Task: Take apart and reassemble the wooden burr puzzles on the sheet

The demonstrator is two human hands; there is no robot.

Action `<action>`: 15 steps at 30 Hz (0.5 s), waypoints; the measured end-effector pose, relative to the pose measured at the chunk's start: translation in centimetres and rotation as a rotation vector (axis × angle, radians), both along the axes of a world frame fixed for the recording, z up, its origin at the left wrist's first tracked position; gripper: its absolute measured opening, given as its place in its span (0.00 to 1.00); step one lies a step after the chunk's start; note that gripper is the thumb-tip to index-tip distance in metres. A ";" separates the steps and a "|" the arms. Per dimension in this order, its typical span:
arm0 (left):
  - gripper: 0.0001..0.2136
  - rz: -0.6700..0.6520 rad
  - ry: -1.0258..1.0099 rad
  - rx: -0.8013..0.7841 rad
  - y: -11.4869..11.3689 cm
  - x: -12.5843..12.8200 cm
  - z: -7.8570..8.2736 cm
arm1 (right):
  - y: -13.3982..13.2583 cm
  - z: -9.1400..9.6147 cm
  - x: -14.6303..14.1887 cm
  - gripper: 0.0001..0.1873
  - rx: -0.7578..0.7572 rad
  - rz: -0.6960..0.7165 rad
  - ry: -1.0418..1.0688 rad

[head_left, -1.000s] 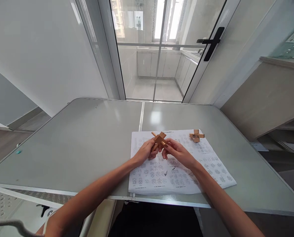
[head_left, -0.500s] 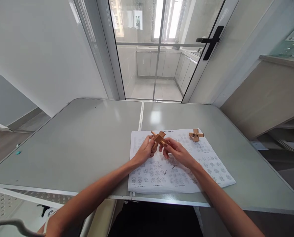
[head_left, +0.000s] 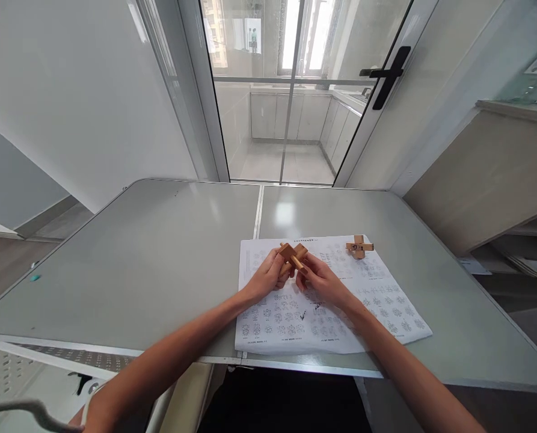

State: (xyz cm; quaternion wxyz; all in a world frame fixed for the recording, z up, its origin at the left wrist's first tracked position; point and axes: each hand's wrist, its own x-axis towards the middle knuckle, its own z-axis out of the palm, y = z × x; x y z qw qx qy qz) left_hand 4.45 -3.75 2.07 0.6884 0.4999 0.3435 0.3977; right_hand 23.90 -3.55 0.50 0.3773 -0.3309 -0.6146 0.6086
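Assembly of wooden pieces [head_left: 288,251] is sitting in both your grips above the sheet

You are holding the assembly up off the counter [head_left: 182,240], over the upper left part of a printed sheet [head_left: 286,328]. Its squarish blocks are crossing one another, and a slim wooden rod [head_left: 297,263] is sticking out toward you at a slant. Your left grip [head_left: 268,275] is holding the assembly from its left side, the fingers curling under it. Your right grip [head_left: 323,281] is narrowing to a pinch at the assembly's right side, with thumb and fingers meeting near the rod's close end.

Under your hands, the sheet is lying face up, showing rows of small diagrams and dark handwritten marks [head_left: 302,316]. A second wooden piece [head_left: 359,247], shaped like a cross, is resting near the sheet's upper right corner, apart from your right grip. The sheet is covering part of the counter's pale seam [head_left: 258,213]. Beyond the counter's far edge, a glass door [head_left: 259,120] is standing, its black handle [head_left: 388,77] showing on the right.
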 end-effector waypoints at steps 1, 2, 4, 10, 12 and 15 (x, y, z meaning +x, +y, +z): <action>0.21 -0.007 0.010 0.006 -0.1 0.0 0.1 | 0.0 -0.1 0.0 0.17 0.000 0.000 -0.007; 0.20 -0.012 0.022 0.014 -0.1 0.0 0.1 | 0.0 -0.1 0.0 0.17 0.004 -0.001 -0.014; 0.20 -0.025 0.033 0.026 -0.1 -0.1 0.2 | 0.0 -0.2 0.0 0.17 0.023 -0.014 -0.037; 0.21 0.006 0.044 0.059 -0.1 -0.1 0.0 | -0.1 -0.4 -0.2 0.17 0.054 -0.040 -0.062; 0.22 0.071 0.066 0.081 -0.2 -0.1 0.0 | -0.2 -0.5 -0.3 0.16 0.065 -0.027 -0.061; 0.23 0.187 0.104 0.110 -0.5 0.0 0.3 | -0.3 -0.6 -0.5 0.15 0.100 -0.026 -0.092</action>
